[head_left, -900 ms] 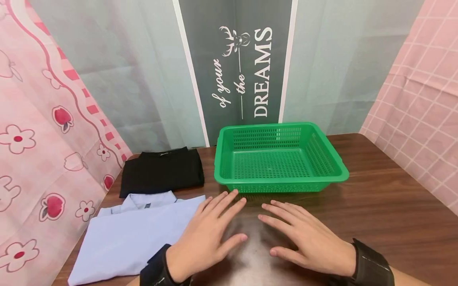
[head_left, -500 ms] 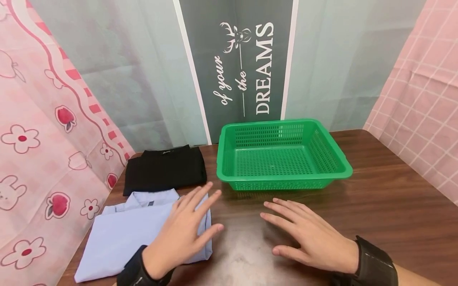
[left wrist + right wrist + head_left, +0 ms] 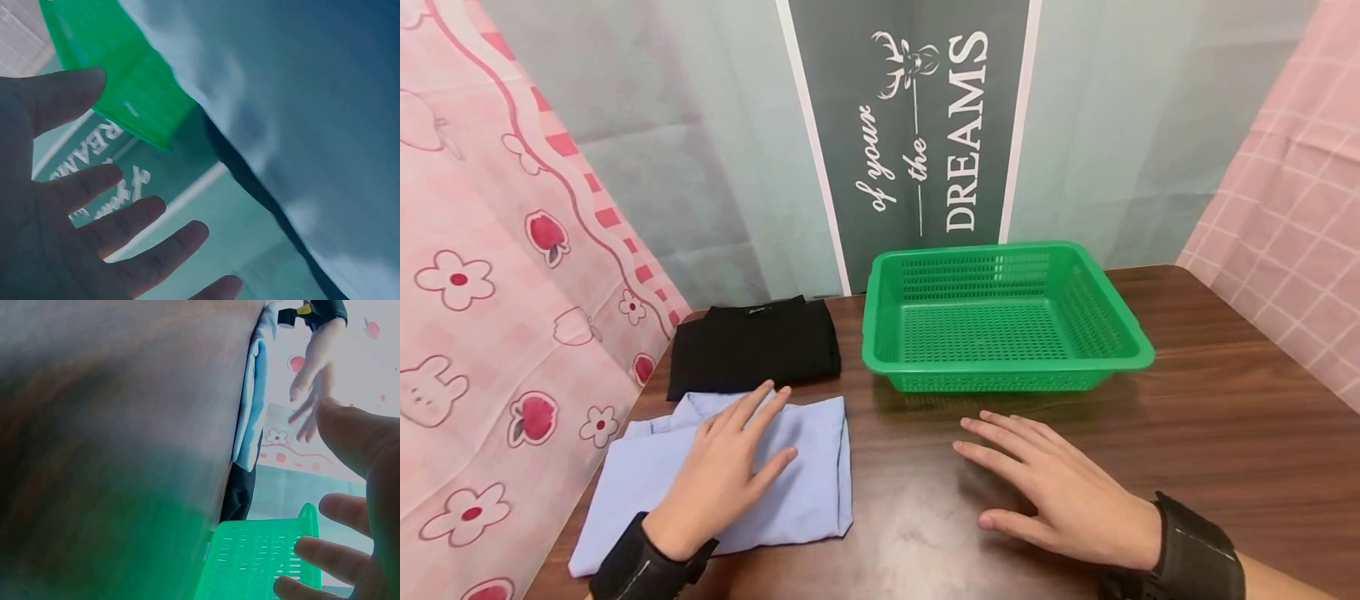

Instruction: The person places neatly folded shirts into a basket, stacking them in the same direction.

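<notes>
White lettering stands on the dark grey panel (image 3: 898, 133) of the curtain behind the green basket (image 3: 1007, 366), turned on its side so that it reads upward. Farthest left above the basket runs "of your" (image 3: 865, 158) in script; next to it comes "the" (image 3: 918, 160), also in script, with a thin line at either end; nearest the right, "DREAMS" (image 3: 967, 133) stands in capitals. A white deer head (image 3: 917, 60) is printed above "the". In the left wrist view, the left hand (image 3: 69, 225) partly covers this lettering beside the basket. Left of the basket, the black garment (image 3: 756, 350) bears a neck label (image 3: 758, 311) too small to read.
</notes>
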{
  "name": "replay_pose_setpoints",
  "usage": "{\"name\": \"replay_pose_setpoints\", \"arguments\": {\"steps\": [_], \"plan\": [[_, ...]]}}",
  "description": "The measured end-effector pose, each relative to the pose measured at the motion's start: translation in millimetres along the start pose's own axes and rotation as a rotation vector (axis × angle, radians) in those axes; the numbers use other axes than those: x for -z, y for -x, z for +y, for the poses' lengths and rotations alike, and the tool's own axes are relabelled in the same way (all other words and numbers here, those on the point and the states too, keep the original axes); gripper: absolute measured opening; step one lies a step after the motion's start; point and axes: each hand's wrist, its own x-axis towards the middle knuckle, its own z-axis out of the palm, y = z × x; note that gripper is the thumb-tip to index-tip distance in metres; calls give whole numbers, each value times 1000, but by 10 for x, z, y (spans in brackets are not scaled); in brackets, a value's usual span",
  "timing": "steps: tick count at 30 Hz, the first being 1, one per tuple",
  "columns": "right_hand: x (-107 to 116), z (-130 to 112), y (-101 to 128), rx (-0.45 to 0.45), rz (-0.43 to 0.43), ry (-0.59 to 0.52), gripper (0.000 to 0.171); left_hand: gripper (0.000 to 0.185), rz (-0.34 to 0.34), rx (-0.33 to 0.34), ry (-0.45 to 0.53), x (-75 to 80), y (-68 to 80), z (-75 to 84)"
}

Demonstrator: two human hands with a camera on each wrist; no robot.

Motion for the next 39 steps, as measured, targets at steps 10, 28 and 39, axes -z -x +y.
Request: {"name": "replay_pose_setpoints", "arguments": {"steps": [10,28,39], "plan": [[-2,8,9,11,6,7,77,71,-71,190,-59,18,267,-403],[-4,48,47,13,22,0,79,85,-296,397,-115,113,432,-940],[-17,-12,-126,49,1,20,74,87,-413,440,-114,155,443,-1095]]}}
